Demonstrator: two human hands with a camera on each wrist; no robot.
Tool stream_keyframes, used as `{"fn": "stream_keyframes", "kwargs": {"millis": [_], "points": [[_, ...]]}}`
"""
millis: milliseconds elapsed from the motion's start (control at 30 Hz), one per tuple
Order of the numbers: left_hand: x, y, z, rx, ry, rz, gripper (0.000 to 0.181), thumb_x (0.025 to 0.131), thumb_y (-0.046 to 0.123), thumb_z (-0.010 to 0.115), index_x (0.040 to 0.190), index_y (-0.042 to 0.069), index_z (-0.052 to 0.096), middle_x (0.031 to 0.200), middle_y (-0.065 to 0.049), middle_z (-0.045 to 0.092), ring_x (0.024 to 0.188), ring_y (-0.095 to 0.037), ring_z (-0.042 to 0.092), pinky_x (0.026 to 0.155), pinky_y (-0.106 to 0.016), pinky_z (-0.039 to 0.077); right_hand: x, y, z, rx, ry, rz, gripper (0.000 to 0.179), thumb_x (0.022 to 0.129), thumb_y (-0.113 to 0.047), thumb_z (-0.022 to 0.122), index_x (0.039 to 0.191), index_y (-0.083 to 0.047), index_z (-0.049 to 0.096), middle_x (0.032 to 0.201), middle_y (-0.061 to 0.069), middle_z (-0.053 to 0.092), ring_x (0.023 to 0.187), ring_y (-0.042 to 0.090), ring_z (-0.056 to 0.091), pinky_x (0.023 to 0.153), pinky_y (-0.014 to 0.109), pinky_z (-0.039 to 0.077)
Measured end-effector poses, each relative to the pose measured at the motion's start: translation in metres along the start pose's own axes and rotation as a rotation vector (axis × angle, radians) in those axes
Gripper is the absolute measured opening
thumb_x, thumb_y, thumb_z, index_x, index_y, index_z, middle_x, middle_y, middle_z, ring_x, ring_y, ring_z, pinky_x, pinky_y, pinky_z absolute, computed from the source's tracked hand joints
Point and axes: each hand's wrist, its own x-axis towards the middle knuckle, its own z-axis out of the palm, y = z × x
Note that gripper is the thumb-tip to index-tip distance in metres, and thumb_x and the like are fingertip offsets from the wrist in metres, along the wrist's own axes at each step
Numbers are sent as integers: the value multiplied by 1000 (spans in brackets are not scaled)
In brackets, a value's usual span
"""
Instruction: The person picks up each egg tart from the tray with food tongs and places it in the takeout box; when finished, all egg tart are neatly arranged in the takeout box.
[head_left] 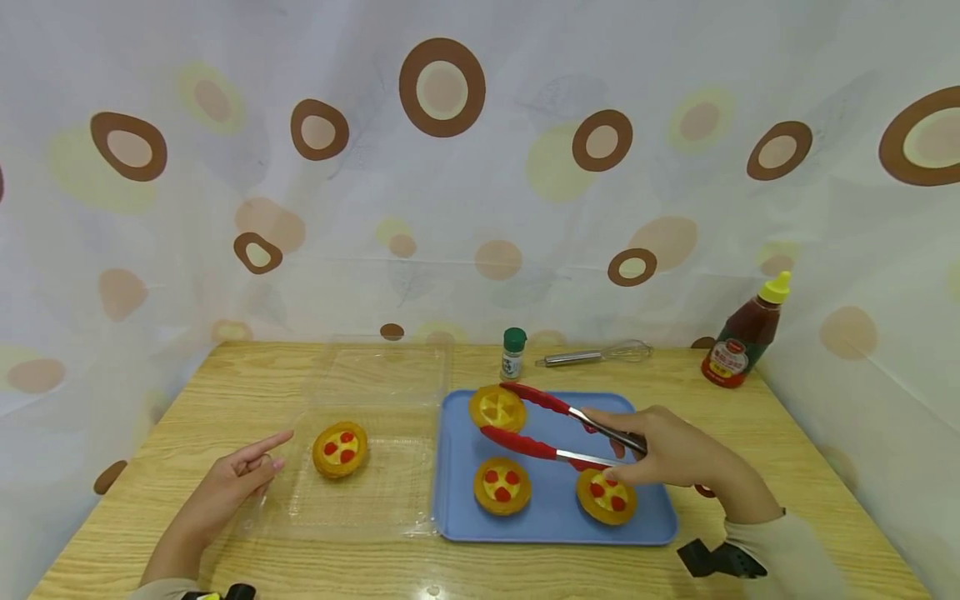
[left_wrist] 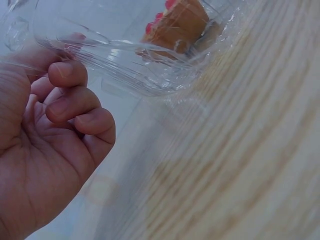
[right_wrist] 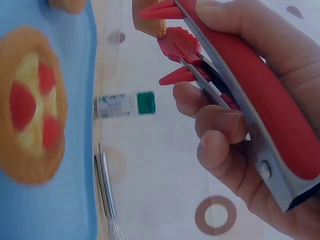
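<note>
A white sheet [head_left: 352, 200] patterned with brown rings is enclosing the wood-grain tabletop [head_left: 375, 568] on three sides.

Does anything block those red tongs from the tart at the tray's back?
Nothing visible does: the red tongs, in the right hand, have parted tips at the back tart; contact is unclear. Two other tarts on the tray lie nearer the camera.

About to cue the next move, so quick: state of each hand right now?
Left hand: at the box's edge; can't tell whether it grips.
Right hand: holding the tongs, their arms spread.
</note>
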Motion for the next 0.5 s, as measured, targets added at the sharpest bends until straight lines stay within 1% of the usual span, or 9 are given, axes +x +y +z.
{"fn": "stream_keyframes", "kwargs": {"millis": [67, 167, 300, 500], "points": [[0, 0, 1, -1, -2, -3, 51, 100, 14, 48, 144, -5, 32, 64, 8, 38, 57, -32, 24, 54, -42, 25, 8, -4, 3, 13, -19, 0, 64, 81, -28, 75, 137, -6, 51, 71, -8, 53, 50, -2, 33, 44, 16, 29], [0, 0, 1, 5, 1, -9, 51, 100, 15, 49, 144, -5, 31, 64, 8, 38, 58, -32, 24, 54, -41, 26, 19, -9, 8, 21, -39, -29, 66, 82, -30, 74, 138, -5, 49, 73, -9, 52, 50, -2, 32, 45, 17, 29], [0, 2, 1, 13, 11, -18, 52, 100, 16, 49, 144, -5, 32, 64, 7, 39, 58, -32, 25, 54, -41, 27, 36, -16, 16, 23, -52, -97, 65, 84, -31, 73, 137, -3, 50, 74, -12, 51, 48, -2, 29, 44, 17, 28], [0, 2, 1, 18, 10, -19, 52, 100, 16, 49, 144, -5, 32, 62, 6, 36, 58, -31, 25, 53, -40, 28, 56, -27, 26, 9, -74, -143, 65, 82, -30, 74, 137, -5, 51, 73, -4, 55, 49, -3, 28, 46, 16, 26]]}}
